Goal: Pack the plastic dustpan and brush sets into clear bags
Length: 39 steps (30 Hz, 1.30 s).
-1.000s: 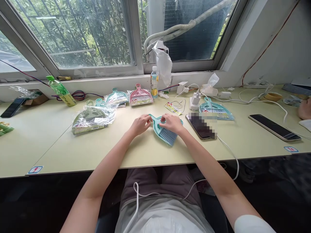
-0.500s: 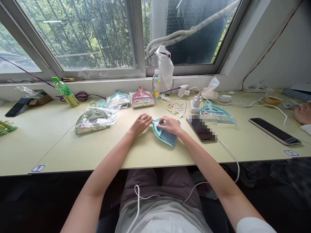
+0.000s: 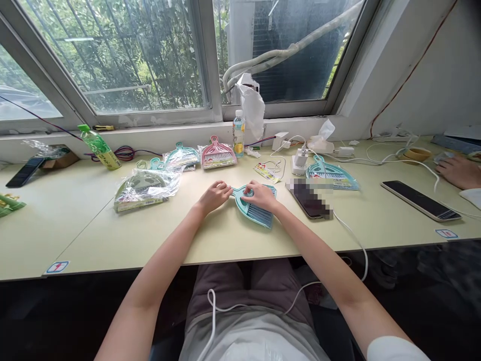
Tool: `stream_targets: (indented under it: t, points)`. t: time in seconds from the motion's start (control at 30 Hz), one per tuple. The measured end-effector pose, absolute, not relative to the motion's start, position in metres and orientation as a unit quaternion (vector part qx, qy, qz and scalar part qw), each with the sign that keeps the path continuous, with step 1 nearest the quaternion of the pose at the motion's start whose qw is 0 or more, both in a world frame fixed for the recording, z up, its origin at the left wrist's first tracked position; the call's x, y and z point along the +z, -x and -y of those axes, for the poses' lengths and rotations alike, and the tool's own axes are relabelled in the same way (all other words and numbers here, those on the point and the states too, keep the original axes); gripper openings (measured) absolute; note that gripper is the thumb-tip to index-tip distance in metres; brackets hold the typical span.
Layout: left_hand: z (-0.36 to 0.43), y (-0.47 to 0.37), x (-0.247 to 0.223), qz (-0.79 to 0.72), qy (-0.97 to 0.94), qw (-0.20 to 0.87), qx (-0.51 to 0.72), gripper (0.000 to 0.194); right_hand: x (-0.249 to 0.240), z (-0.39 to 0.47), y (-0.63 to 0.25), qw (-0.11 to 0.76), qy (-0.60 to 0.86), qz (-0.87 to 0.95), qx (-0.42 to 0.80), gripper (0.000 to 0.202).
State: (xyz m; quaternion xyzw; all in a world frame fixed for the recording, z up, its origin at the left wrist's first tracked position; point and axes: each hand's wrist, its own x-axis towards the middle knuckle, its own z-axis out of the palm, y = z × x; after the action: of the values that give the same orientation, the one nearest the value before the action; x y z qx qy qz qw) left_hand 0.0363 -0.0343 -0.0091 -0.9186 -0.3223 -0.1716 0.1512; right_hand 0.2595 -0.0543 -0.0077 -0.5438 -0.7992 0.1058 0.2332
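A small teal dustpan (image 3: 244, 212) lies on the table in front of me, with a blue-bristled brush (image 3: 261, 213) nested in it. At its left end, the fingers of my left hand (image 3: 215, 196) pinch the handle. My right hand (image 3: 261, 195) rests over the top of the set, its thumb and forefinger curled together at the brush's teal grip. The palm covers part of the brush. Just right of the set lies a phone (image 3: 311, 200), its screen partly blurred out.
Wrapped dustpan sets lie around: a green one (image 3: 145, 189), a pink one (image 3: 218, 153) and a teal one (image 3: 332, 175). Bottles (image 3: 238, 133), a charger (image 3: 299, 163) and white cables stand farther back. Another person's hand (image 3: 460, 170) is at the right, near a tablet (image 3: 421, 200).
The view has shifted slightly. My hands keep nearly the same hold on the dustpan and brush. At the right, the other person's hand has come farther into view.
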Motion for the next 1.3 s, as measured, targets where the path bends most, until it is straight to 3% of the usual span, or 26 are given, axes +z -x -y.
stream_targets:
  t: [0.4, 0.53, 0.6, 0.67, 0.77, 0.87, 0.97, 1.1, 1.2, 1.3]
  points:
    - [0.036, -0.033, -0.006, 0.317, 0.913, 0.183, -0.182, 0.031, -0.004, 0.058, -0.256, 0.241, 0.545, 0.793, 0.127, 0.015]
    - [0.038, -0.036, -0.005, 0.389, 0.857, 0.15, -0.304, 0.032, -0.002, 0.063, -0.247, 0.296, 0.575, 0.756, 0.098, 0.019]
    - [0.04, -0.045, -0.006, 0.454, 0.786, 0.077, -0.412, 0.046, 0.001, 0.067, -0.243, 0.336, 0.594, 0.728, 0.067, 0.02]
    - [0.044, -0.058, -0.009, 0.479, 0.742, -0.091, -0.461, 0.057, 0.003, 0.069, -0.241, 0.361, 0.61, 0.704, 0.045, 0.021]
    - [0.051, -0.078, -0.018, 0.402, 0.736, -0.393, -0.377, 0.059, 0.002, 0.069, -0.241, 0.389, 0.623, 0.677, 0.038, 0.025]
    - [0.053, -0.091, -0.027, 0.349, 0.684, -0.543, -0.338, 0.054, -0.004, 0.064, -0.24, 0.412, 0.618, 0.668, 0.04, 0.029]
    - [0.045, -0.089, -0.03, 0.396, 0.56, -0.595, -0.418, 0.042, -0.01, 0.054, -0.243, 0.417, 0.617, 0.667, 0.043, 0.034]
    - [0.025, -0.066, -0.024, 0.446, 0.402, -0.576, -0.555, 0.027, -0.016, 0.034, -0.263, 0.406, 0.671, 0.62, -0.007, 0.045]
    - [0.016, -0.046, -0.016, 0.405, 0.352, -0.565, -0.627, 0.025, -0.021, 0.022, -0.277, 0.348, 0.711, 0.611, -0.006, 0.063]
    - [0.014, -0.034, -0.012, 0.377, 0.288, -0.572, -0.669, 0.026, -0.029, 0.017, -0.281, 0.257, 0.705, 0.661, 0.004, 0.065]
